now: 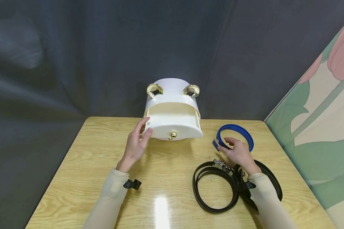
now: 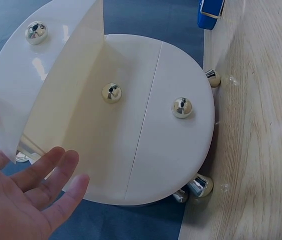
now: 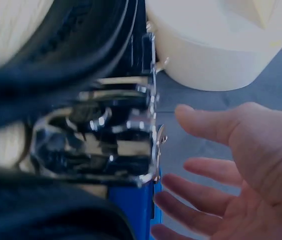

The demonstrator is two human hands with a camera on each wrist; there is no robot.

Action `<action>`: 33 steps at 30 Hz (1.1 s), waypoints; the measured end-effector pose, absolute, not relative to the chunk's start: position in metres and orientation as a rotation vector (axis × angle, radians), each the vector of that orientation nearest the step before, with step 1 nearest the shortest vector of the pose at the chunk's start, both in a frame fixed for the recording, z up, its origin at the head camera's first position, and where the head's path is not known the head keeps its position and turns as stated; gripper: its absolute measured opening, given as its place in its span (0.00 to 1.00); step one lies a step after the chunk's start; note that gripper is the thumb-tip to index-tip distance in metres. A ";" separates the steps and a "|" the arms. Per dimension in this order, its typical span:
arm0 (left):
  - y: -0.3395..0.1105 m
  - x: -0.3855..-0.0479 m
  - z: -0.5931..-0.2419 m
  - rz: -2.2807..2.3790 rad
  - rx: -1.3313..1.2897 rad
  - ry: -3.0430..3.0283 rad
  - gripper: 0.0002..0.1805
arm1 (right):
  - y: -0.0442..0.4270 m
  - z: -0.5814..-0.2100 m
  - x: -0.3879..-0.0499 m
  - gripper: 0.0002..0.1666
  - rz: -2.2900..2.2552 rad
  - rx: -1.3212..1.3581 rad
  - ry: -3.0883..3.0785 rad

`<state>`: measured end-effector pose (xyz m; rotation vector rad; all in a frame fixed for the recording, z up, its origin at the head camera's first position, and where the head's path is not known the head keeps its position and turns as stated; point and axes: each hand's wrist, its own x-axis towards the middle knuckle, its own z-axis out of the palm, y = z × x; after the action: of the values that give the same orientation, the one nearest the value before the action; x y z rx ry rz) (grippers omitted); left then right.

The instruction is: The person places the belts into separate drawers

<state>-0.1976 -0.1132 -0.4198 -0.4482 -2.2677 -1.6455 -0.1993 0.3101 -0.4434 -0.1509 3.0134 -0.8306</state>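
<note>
My left hand [image 1: 135, 144] is at the left corner of the pulled-out top drawer [image 1: 173, 130] of a white rounded cabinet [image 1: 172, 87]. In the left wrist view, its thumb lies on the outside of the drawer front [image 2: 11, 90] and a finger goes behind the edge; the other fingers are loosely spread. Over a coiled blue belt [image 1: 240, 129] hovers my right hand [image 1: 238, 152], thumb and fingers apart, nothing between them. The belt's buckle end points left. In the right wrist view the blue belt [image 3: 131, 210] is partly hidden behind a metal buckle [image 3: 106, 135].
Two coiled black belts lie nearer me, a left one [image 1: 199, 187] and a right one [image 1: 272, 179] partly under my right forearm. Gold rings [image 1: 154, 90] stick up from the cabinet top. Behind the wooden table [image 1: 83, 171] hangs a dark curtain [image 1: 114, 57].
</note>
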 end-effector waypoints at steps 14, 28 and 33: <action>-0.112 -0.196 -0.421 -1.634 -0.447 -2.272 0.27 | 0.324 -0.452 -0.224 0.40 -0.750 -0.209 2.882; -0.113 -0.198 -0.419 -1.621 -0.442 -2.296 0.28 | 0.324 -0.454 -0.234 0.37 -0.673 -0.173 2.848; -0.114 -0.198 -0.419 -1.614 -0.437 -2.299 0.28 | 0.324 -0.455 -0.235 0.34 -0.669 -0.161 2.865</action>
<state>-0.1979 -0.1136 -0.4194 -0.4371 -2.2993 -1.6136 -0.2346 0.3237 -0.4552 -0.1612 2.8654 -0.6693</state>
